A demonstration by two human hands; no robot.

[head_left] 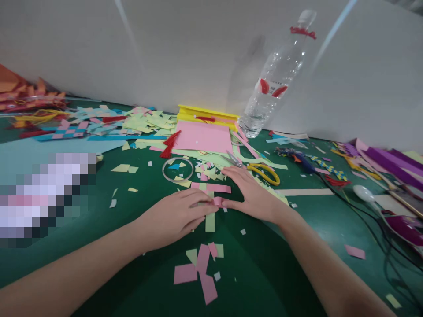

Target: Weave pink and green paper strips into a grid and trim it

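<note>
In the middle of the table, pink paper strips lie crosswise over a pale green paper strip. My left hand has its fingers closed on a short pink paper strip that crosses the green one; part of it is hidden under the fingers. My right hand is open, thumb and fingers apart, with the thumb tip at the right end of that pink strip. Just beyond the right fingers lie yellow-handled scissors, and a clear ring-shaped roll is beyond my left hand.
A pink sheet and a yellow folded piece lie at the back. A clear bottle leans against the wall. Paper scraps are scattered nearer me. On the right are a white spoon and a black cable.
</note>
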